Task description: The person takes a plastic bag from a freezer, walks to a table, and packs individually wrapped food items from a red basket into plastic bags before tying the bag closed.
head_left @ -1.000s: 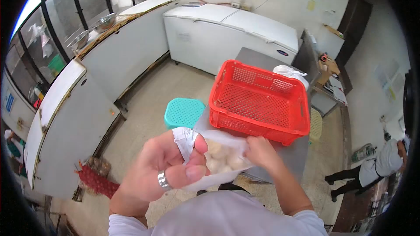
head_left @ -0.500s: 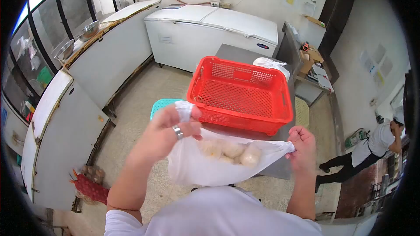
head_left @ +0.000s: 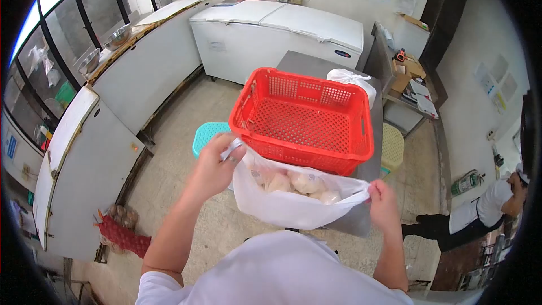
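A white plastic bag (head_left: pixel 288 209) hangs stretched between my two hands, its mouth open toward me. Several pale round items in clear wrapping (head_left: pixel 307 182) lie inside it. My left hand (head_left: pixel 217 161) grips the bag's left handle, and my right hand (head_left: pixel 384 203) pinches its right corner. Just beyond the bag, a red perforated crate (head_left: pixel 305 121) with no contents visible stands on a grey metal table (head_left: pixel 358 223). Behind the crate's right side sits a tied white bag (head_left: pixel 351 82).
Teal (head_left: pixel 210 135) and yellow (head_left: pixel 391 147) stools flank the table. White chest freezers (head_left: pixel 276 34) line the back and left. A red mesh sack (head_left: pixel 125 237) lies on the floor at left. Another person (head_left: pixel 488 206) stands at right, near a green extinguisher (head_left: pixel 466 182).
The bag was lower and first partly hidden by my left hand; now both hands hold it spread, raised nearer the crate. My right hand has moved outward to the right.
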The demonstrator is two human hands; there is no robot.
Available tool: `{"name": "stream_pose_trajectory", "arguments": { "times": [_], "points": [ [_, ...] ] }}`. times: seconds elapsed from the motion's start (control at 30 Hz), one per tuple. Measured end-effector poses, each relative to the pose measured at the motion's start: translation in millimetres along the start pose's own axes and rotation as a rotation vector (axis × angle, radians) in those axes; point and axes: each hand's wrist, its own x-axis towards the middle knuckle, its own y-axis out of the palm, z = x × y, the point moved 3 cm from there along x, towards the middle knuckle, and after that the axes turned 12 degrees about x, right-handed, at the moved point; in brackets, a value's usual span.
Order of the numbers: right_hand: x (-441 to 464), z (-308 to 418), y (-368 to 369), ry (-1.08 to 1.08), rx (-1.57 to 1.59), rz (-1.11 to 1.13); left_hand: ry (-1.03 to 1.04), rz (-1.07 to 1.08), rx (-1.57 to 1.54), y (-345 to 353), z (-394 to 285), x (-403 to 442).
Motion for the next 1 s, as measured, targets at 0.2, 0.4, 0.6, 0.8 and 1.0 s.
{"name": "stream_pose_trajectory", "arguments": {
  "times": [0.2,0.4,0.6,0.8,1.0],
  "points": [
    [26,72,42,-0.1,0.566,0.185,0.048,0.137,-0.287,66,-48,23],
    [31,75,67,-0.335,0.279,0.412,0.157,0.306,-0.22,147,-21,-12],
    [35,95,100,-0.619,-0.056,0.328,0.187,0.276,-0.092,143,-27,-18],
    [40,77,119,-0.486,-0.063,0.345,-0.023,0.351,-0.064,145,-11,-33],
    [31,73,124,-0.598,-0.02,0.377,0.077,0.383,-0.163,145,-3,-42]
  ]
}}
